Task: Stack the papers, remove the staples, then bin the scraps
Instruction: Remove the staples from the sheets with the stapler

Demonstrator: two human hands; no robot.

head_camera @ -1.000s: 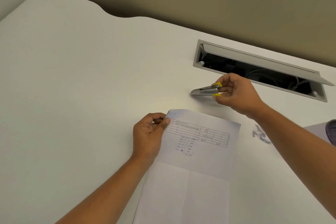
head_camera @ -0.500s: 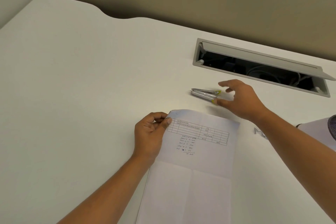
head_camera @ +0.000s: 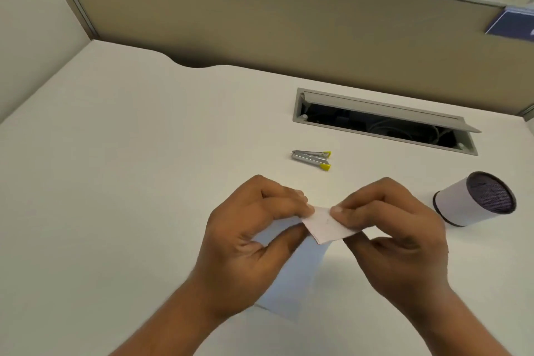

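Note:
Both my hands hold the white paper (head_camera: pixel 300 274) lifted above the desk. My left hand (head_camera: pixel 254 234) pinches its top from the left, my right hand (head_camera: pixel 387 228) pinches the folded-over top corner (head_camera: pixel 326 225) from the right; thumbs almost meet. The rest of the sheet hangs down between my wrists. The metal staple remover (head_camera: pixel 312 158) with yellow tips lies alone on the desk beyond my hands, untouched. A small cylindrical bin (head_camera: pixel 474 199) with a dark mesh inside lies tipped at the right.
The white desk (head_camera: pixel 130 182) stretches to the left. An open cable tray (head_camera: pixel 384 124) with cords inside is set in the desk behind the staple remover. A tan partition wall runs along the back.
My right hand let go of the staple remover, left it on the desk, and came back to the paper. Both hands raised the paper and folded its top corner. The view tilted up.

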